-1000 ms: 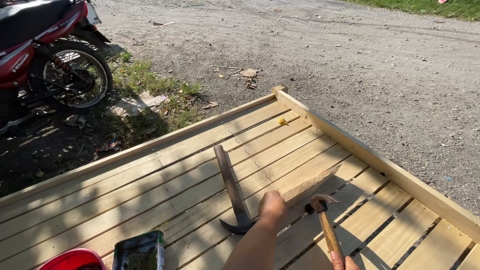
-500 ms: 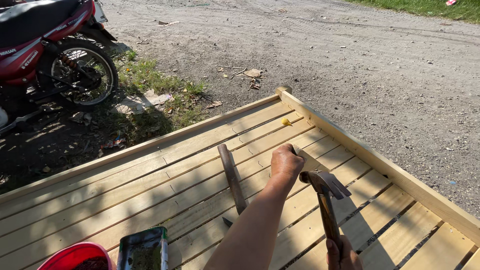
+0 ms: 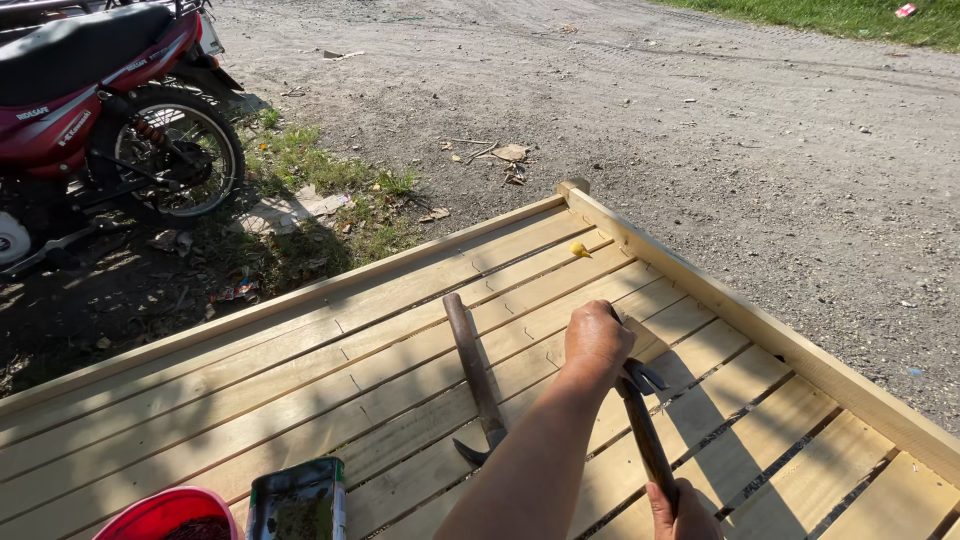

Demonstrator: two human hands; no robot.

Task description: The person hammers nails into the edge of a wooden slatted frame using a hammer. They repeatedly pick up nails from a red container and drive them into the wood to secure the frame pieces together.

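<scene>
Wooden slatted platform of pale planks, edged by a raised rail, lying on gravel ground; left hand resting fist-like on a slat near the middle of the platform, fingers curled together, whether they pinch anything small cannot be told; right hand at the bottom edge, fingers clamped around the wooden handle of a claw hammer, whose metal head sits just beside and below the left hand, over the slats; second hammer with a rusty brown handle lying flat across the planks, just left of the left forearm, untouched; small yellow object on a slat near the far corner; red bowl and dark rectangular tin at the near edge, side by side; red motorcycle parked on the dirt and grass beyond the platform's far left side.
</scene>
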